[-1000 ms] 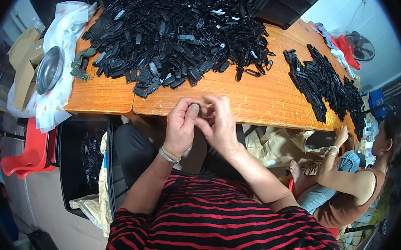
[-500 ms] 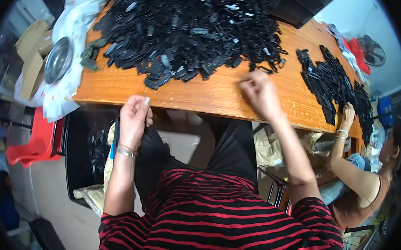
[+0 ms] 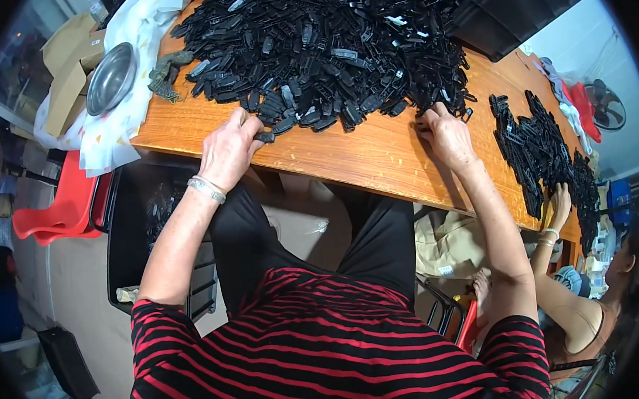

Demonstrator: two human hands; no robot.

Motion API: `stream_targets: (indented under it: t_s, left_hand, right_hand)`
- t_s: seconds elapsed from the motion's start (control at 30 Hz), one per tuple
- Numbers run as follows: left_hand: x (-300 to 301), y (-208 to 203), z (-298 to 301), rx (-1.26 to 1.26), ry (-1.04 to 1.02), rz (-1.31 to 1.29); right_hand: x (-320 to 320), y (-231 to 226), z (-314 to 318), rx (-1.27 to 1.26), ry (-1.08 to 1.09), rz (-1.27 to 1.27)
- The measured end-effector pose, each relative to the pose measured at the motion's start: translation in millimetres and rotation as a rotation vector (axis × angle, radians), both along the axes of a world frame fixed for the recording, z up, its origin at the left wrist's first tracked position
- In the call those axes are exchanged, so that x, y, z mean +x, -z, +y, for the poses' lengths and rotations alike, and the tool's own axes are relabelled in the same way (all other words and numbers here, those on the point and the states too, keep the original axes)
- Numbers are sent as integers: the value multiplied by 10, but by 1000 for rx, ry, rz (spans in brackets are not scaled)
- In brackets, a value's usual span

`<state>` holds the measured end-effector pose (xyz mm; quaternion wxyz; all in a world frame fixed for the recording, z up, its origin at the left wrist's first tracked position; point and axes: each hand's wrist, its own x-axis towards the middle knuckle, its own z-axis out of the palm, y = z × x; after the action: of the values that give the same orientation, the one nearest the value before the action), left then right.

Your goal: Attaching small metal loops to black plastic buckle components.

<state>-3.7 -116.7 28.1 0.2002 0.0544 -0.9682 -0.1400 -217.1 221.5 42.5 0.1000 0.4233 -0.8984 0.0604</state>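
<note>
A big heap of small black plastic pieces (image 3: 324, 58), some solid and oblong, some open frames, covers the far part of the wooden table (image 3: 331, 154). At the heap's near left edge, my left hand (image 3: 229, 150) is closed, with one small black plastic piece (image 3: 264, 137) at its fingertips. My right hand (image 3: 449, 140) reaches to the near right edge of the heap. Its fingers are curled down and pressed together against the dark pieces there; what they grip is hidden beneath them.
A metal bowl (image 3: 111, 78) rests on white plastic sheeting at the left, beside a dark green cloth (image 3: 170, 75). A black crate (image 3: 517, 8) stands far right. A co-worker's hand (image 3: 559, 205) is at another black pile (image 3: 534, 147). A black bin (image 3: 126, 243) sits below the table's left edge.
My left hand has moved forward from the table edge to the heap. My right hand has shifted slightly right, its fingers now down at the heap's edge.
</note>
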Motion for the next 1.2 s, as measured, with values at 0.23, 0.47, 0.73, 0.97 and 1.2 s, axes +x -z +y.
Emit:
stream_targets:
  t_s: [0.23,0.47,0.73,0.97,1.2]
  left_hand:
    - [69,102,119,231,-17,2]
    - [-5,329,698,1318,101,229]
    - [3,179,984,1617,161,68]
    - [18,153,1015,1524,137,105]
    - [94,253,1161,1451,83,181]
  right_hand:
    - [405,237,-236,-330,68,-508]
    - [1190,149,-840,-664,-52,-714]
    - [1351,79,-923,-847,-94,-649]
    - [1360,86,-918,-825,-117,-620]
    - [1463,184,-929,-790,-165,-433]
